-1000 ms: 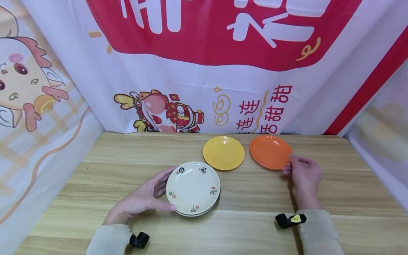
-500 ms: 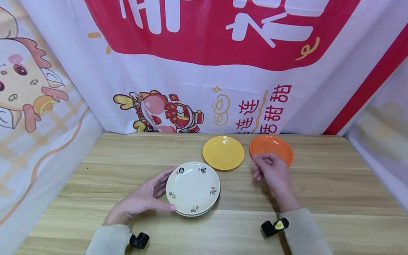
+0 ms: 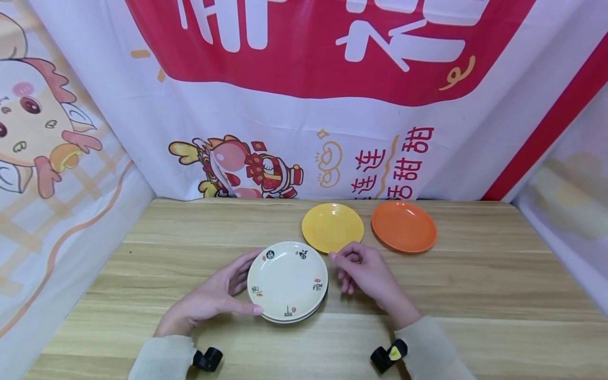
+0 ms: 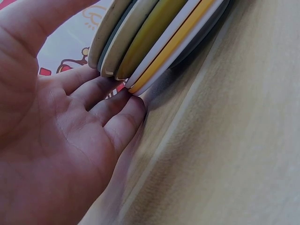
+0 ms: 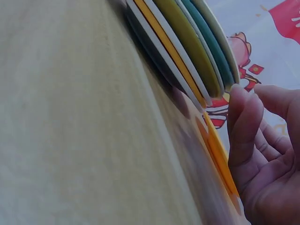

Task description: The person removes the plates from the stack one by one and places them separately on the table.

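A stack of round plates (image 3: 287,279) stands on the table, topped by a cream one with small black and red marks. From the side in the left wrist view, cream, olive, white and yellow edges (image 4: 154,42) show, with a dark layer at the bottom. My left hand (image 3: 220,290) holds the stack's left side, thumb at the near rim and fingers along the edges. Beside the stack's right rim is my right hand (image 3: 368,269), fingers loosely curled and holding nothing. Its thumb and index fingertips (image 5: 243,101) are close to the top plate's edge.
Behind the stack lies a yellow plate (image 3: 332,227), with an orange plate (image 3: 404,227) to its right. The wooden table (image 3: 499,274) ends at a printed cloth backdrop (image 3: 294,116). More printed cloth (image 3: 62,158) hangs at the left side.
My right hand has left the orange plate's right rim and moved leftward and nearer, past the yellow plate's front, to the stack. My left hand and the plates stay where they were.
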Tool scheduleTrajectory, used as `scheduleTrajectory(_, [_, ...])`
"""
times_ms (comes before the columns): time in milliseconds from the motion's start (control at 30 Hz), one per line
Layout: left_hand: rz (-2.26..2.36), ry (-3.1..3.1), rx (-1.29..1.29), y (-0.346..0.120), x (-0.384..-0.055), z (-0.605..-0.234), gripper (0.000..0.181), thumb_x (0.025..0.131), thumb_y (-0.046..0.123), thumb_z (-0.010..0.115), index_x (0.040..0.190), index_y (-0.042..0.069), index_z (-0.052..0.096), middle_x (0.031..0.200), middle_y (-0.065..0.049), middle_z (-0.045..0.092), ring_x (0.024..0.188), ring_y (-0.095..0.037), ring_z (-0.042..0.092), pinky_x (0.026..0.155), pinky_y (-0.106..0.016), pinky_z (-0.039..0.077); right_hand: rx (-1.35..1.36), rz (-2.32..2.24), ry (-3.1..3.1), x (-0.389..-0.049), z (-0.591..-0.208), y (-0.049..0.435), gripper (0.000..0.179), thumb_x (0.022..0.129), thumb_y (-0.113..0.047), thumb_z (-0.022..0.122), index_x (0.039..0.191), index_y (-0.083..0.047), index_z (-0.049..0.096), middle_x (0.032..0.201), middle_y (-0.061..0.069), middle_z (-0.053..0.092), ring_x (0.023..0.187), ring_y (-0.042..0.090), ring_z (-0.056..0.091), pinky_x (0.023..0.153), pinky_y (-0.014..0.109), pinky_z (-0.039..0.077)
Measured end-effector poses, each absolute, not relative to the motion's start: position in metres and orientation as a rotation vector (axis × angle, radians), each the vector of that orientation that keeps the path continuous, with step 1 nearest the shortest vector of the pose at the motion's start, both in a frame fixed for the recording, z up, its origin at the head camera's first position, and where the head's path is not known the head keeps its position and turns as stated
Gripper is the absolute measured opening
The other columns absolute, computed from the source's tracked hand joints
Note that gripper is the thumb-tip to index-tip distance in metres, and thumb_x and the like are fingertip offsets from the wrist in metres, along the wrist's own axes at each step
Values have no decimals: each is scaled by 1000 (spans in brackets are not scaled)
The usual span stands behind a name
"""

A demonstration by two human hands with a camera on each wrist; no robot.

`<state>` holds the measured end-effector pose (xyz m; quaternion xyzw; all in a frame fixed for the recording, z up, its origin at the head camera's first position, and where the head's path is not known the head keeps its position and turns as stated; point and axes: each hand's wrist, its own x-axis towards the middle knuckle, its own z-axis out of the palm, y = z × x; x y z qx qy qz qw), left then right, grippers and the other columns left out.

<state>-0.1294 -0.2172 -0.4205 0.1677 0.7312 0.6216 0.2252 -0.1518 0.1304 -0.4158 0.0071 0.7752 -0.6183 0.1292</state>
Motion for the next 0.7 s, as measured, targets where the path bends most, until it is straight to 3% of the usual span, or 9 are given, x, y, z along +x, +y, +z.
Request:
scheduleTrajectory(267, [1713,2016,465,-217,-129,-420,111,81,7,94,170,18,29,176,-10,32,166,-38,21,118,-6,36,-114,-1744,2231,-145,-420,120,34,100,-37,78,107,-6,68,82,9,69,58,19,67,52,27,59])
scheduleTrajectory(700, [1699,2028,448,-217,-129,-420,112,80,8,94,170,19,28,177,-10,32,166,-39,23,117,-6,37,-82,-1724,2234,-144,-420,115,39,93,-36,86,108,-7,66,80,8,67,56,19,66,51,29,59])
